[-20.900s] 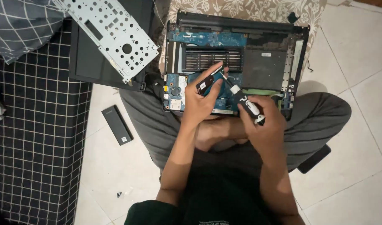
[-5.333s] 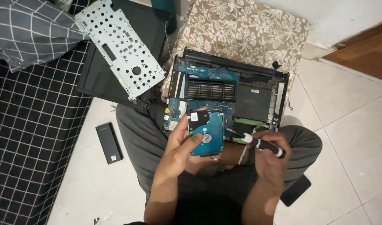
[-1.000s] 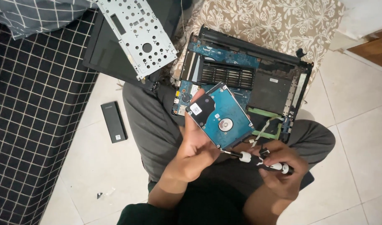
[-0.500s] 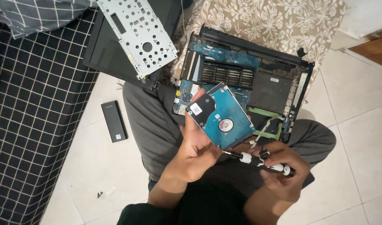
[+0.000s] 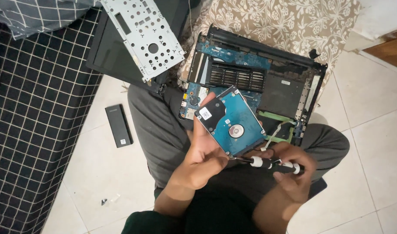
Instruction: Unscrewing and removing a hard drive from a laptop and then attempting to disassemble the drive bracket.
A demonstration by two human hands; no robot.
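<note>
Hard drive (image 5: 231,125) now out of opened laptop (image 5: 254,82), raised in left hand (image 5: 202,158), blue board side up. Screwdriver (image 5: 267,164) in right hand (image 5: 291,177), tip at drive's lower edge, no longer in chassis.

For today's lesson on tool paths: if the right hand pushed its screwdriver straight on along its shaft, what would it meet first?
The right hand points its black-and-white screwdriver leftward; the tip already sits at the lower edge of the blue rectangular hard drive, so probably that, then the left hand behind.
</note>
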